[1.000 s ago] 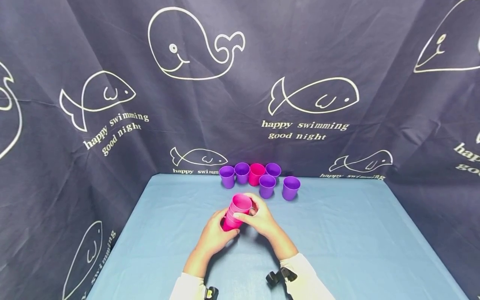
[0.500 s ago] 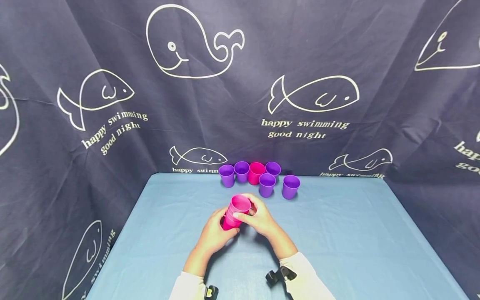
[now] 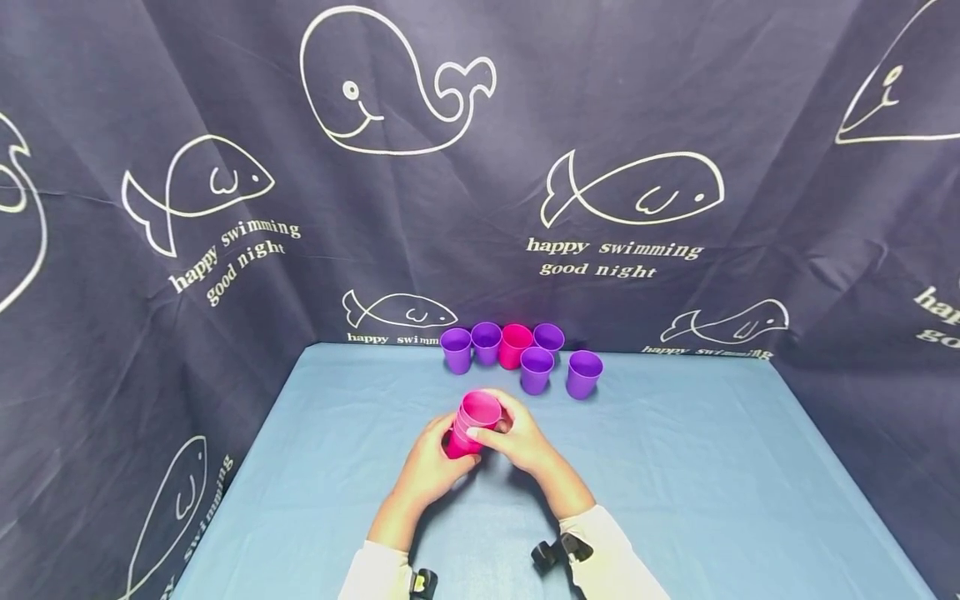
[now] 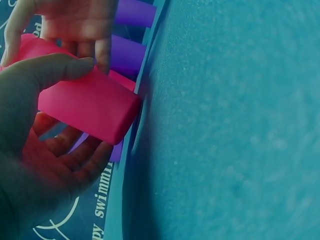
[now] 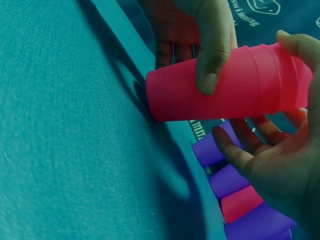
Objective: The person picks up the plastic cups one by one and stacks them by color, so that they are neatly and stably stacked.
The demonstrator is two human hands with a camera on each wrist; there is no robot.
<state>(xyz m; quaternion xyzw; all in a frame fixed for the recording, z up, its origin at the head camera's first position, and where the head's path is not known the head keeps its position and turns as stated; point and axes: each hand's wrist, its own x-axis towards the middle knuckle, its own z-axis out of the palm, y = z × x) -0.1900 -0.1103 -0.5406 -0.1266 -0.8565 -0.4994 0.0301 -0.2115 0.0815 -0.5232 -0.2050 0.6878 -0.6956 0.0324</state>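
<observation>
At lower centre, the left hand [image 3: 427, 471] and right hand [image 3: 522, 439] curl fingers round a tilted stack of pink, tapered, plastic-looking cups [image 3: 460, 442], whose top cup [image 3: 480, 407] now sits slightly deeper, tightening the nesting.

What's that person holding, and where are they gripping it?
A stack of pink cups: left hand round the lower part, right hand near the upper rims.

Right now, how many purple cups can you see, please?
5 purple cups: two left of the standing pink cup, one immediately right, two nearer the camera on that side.
</observation>
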